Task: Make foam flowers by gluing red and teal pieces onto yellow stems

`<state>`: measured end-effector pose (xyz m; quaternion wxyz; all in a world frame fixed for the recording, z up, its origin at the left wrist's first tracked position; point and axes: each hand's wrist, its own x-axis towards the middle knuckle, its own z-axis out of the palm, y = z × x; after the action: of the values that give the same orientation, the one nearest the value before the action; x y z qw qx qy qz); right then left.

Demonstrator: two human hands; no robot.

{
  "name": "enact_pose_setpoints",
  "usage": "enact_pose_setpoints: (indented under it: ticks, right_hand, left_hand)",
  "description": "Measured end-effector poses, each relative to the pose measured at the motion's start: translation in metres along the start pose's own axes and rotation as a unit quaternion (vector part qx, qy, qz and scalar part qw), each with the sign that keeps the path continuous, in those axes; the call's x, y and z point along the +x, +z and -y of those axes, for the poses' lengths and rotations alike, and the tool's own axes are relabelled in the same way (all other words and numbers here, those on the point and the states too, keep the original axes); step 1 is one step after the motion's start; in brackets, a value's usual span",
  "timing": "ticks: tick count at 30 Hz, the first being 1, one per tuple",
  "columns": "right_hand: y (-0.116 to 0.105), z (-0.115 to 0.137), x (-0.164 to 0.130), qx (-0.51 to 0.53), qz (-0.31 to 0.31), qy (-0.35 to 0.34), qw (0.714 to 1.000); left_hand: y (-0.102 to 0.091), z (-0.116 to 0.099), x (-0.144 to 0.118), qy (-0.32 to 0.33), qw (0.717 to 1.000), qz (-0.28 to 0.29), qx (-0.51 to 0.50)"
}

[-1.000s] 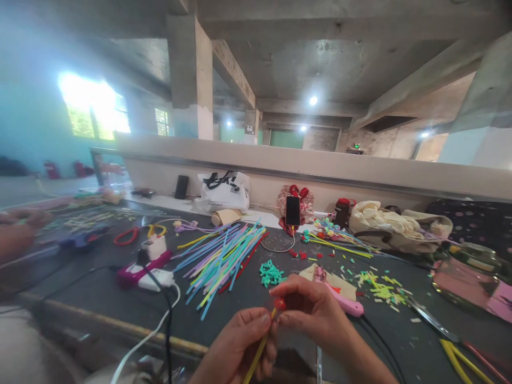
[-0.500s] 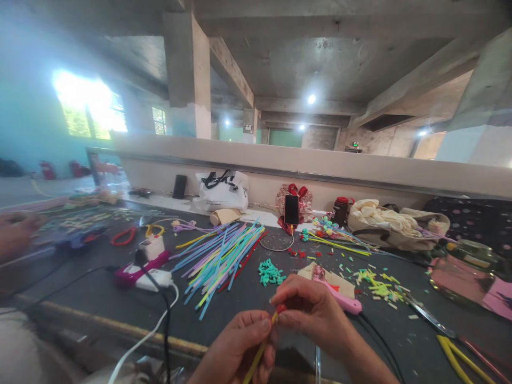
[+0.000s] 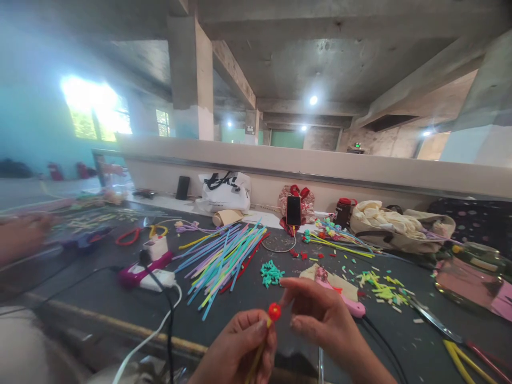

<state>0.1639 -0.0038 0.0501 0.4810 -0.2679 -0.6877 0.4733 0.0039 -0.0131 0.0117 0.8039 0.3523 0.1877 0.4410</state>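
My left hand (image 3: 244, 341) pinches a yellow chenille stem (image 3: 256, 357) just below its top. A small red flower head with a yellow centre (image 3: 274, 311) sits on the stem's upper end. To the right of it, my right hand (image 3: 320, 317) is open, thumb and fingers apart, holding nothing; its index fingertip is close to the red head, and I cannot tell if they touch. Behind the right hand lies a pink glue gun (image 3: 352, 308) on a beige pad (image 3: 347, 285). A heap of short teal pieces (image 3: 272, 273) is beyond my hands.
Long coloured chenille stems (image 3: 226, 261) lie in a bundle left of centre. Yellow cut pieces (image 3: 382, 288), scissors (image 3: 436, 320) and a glass jar (image 3: 468, 277) are at right. A power strip (image 3: 146, 272) with cords stands left. A blurred co-worker's hand (image 3: 26, 237) shows far left.
My right hand has let go of the red flower head and moved slightly right, its fingers opening. The head now shows fully, while my left hand keeps hold of the stem.
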Motion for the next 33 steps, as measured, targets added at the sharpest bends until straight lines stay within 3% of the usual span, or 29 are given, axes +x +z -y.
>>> enact_pose_setpoints:
  ticks: [9,14,25,29,33]
  right_hand:
    - [0.012,0.005,-0.006,-0.161,-0.037,-0.138,0.976]
    - [0.012,0.006,-0.006,-0.228,-0.016,-0.197,0.953]
    - [0.01,0.001,-0.006,-0.233,-0.013,-0.181,0.955]
    - [0.013,-0.002,-0.009,-0.157,-0.038,-0.123,0.979]
    - [0.018,-0.002,-0.008,-0.09,-0.042,-0.08,0.992]
  left_hand:
    - [-0.004,0.003,0.0,-0.026,0.999,-0.013,-0.029]
    - [0.0,0.002,0.0,-0.031,0.997,-0.019,-0.064]
    - [0.006,0.001,0.0,-0.002,0.999,-0.013,-0.031]
    - [0.003,0.002,0.001,0.027,0.998,-0.024,-0.049]
    - [-0.003,0.004,0.005,0.031,0.999,0.019,-0.03]
